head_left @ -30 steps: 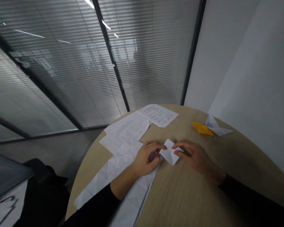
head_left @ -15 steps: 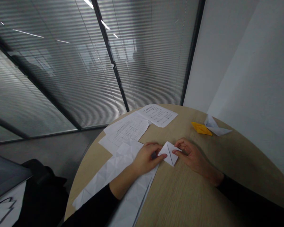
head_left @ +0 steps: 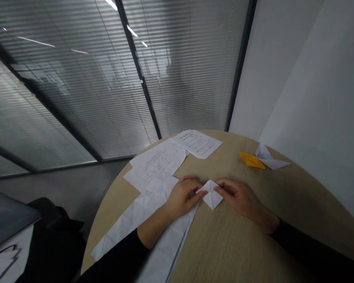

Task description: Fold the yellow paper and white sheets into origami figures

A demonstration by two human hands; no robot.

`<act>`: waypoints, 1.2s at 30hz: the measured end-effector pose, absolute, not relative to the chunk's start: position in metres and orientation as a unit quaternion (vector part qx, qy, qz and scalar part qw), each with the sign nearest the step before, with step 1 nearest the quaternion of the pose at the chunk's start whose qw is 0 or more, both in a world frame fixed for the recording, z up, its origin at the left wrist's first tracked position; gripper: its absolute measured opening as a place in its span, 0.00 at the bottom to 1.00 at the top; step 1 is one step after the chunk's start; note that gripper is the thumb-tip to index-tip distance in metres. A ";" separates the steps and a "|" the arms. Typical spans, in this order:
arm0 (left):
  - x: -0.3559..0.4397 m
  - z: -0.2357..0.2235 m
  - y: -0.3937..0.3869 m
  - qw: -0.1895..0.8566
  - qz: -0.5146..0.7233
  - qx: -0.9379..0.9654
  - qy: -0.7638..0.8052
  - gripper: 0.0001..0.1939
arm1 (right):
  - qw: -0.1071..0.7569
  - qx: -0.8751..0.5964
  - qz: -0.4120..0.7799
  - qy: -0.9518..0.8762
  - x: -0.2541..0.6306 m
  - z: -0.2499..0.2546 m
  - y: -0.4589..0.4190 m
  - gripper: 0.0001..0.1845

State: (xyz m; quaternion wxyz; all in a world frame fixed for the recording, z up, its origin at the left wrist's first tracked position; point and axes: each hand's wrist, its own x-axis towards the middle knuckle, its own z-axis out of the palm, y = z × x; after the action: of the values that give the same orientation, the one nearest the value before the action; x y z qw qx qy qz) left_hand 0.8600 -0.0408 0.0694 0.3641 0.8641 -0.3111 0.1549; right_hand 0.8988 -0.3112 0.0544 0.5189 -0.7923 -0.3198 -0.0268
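A small white piece of folded paper [head_left: 212, 199], diamond-shaped with creases crossing its middle, is held just over the wooden table. My left hand [head_left: 183, 198] pinches its left corner between thumb and fingers. On the opposite side my right hand [head_left: 234, 193] grips the right corner, thumb on top and fingers curled behind. Under my left forearm lies a large creased white sheet [head_left: 147, 204], partly covered by the arm.
Printed sheets [head_left: 165, 157] overlap at the back left of the round table [head_left: 218, 243]. At the back right sit a yellow folded paper piece [head_left: 251, 160] and a white folded paper piece [head_left: 271, 161]. A dark bag-like shape [head_left: 59, 236] is at the lower left.
My right fingers have closed in over the folded paper's right corner. Its raised right flap now lies flatter, and the paper has shifted slightly down and turned.
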 end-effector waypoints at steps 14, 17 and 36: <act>0.855 0.085 -0.051 0.447 0.195 0.834 -0.259 0.16 | 0.503 -0.785 -0.085 -0.352 0.899 0.058 -0.313 0.12; 0.853 0.085 -0.052 0.458 0.199 0.830 -0.249 0.16 | 0.505 -0.782 -0.100 -0.351 0.897 0.061 -0.313 0.12; 0.857 0.082 -0.048 0.543 0.185 0.793 -0.208 0.12 | 0.550 -0.774 -0.120 -0.290 0.897 0.060 -0.310 0.11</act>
State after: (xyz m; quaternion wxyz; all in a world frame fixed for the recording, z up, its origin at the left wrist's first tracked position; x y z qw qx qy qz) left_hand 0.8569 -0.0481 0.0821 0.5426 0.7926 -0.2077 0.1851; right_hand 0.8973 -0.3103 0.0599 0.5503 -0.7736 -0.2903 -0.1204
